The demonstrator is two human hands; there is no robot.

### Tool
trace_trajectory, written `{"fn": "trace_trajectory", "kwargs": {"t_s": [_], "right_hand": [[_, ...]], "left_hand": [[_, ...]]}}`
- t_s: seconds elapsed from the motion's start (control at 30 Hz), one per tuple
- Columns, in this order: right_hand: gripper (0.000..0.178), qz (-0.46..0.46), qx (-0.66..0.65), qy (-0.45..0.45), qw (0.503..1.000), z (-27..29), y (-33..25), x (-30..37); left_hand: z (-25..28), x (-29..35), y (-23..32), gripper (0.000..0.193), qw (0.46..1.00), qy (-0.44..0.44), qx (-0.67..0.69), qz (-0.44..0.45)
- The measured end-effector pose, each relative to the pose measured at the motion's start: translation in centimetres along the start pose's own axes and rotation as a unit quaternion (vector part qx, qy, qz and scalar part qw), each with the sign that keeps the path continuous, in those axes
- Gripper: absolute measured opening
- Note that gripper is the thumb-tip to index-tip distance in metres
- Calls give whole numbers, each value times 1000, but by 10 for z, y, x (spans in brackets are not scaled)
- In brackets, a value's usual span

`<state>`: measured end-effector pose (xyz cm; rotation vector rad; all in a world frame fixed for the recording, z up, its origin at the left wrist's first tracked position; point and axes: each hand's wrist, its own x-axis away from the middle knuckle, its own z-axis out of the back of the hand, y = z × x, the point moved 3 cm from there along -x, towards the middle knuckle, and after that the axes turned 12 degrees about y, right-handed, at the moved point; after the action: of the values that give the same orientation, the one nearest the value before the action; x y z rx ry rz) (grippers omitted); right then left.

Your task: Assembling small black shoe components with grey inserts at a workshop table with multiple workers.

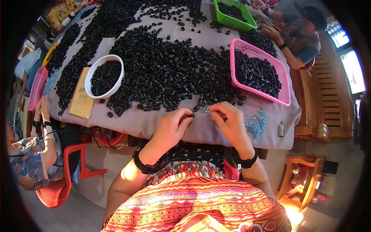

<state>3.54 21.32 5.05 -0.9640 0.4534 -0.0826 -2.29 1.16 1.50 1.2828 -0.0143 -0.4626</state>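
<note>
My left hand (172,125) pinches one small black cylinder piece (191,115) at the near edge of the table (147,123). My right hand (228,120) has its fingers closed on a small silvery metal part (206,110), close to the black piece. Just beyond both hands lies a large heap of black cylinder pieces (166,73). A little pile of silvery-blue metal parts (258,123) lies to the right of my right hand.
A pink basket (285,83) holding black pieces stands at the right, a white bowl (92,75) of them at the left on a tan booklet (80,100), a green basket (232,21) at the back. Other people sit at the left and the far right. A red chair (65,181) is lower left.
</note>
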Motion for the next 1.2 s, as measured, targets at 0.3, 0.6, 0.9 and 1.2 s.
{"fn": "trace_trajectory", "kwargs": {"t_s": [0.3, 0.6, 0.9, 1.2], "right_hand": [[27, 60, 1, -61, 996, -23, -31, 7], [29, 24, -9, -66, 998, -21, -31, 7], [40, -20, -35, -81, 996, -25, -27, 12], [39, -29, -42, -70, 996, -22, -28, 12]], "left_hand": [[-1, 1, 3, 24, 998, -31, -4, -46], [0, 2, 6, 22, 999, -18, 31, -33], [1, 0, 2, 15, 988, -36, 141, 45], [-2, 4, -8, 14, 959, -26, 240, 148]]}}
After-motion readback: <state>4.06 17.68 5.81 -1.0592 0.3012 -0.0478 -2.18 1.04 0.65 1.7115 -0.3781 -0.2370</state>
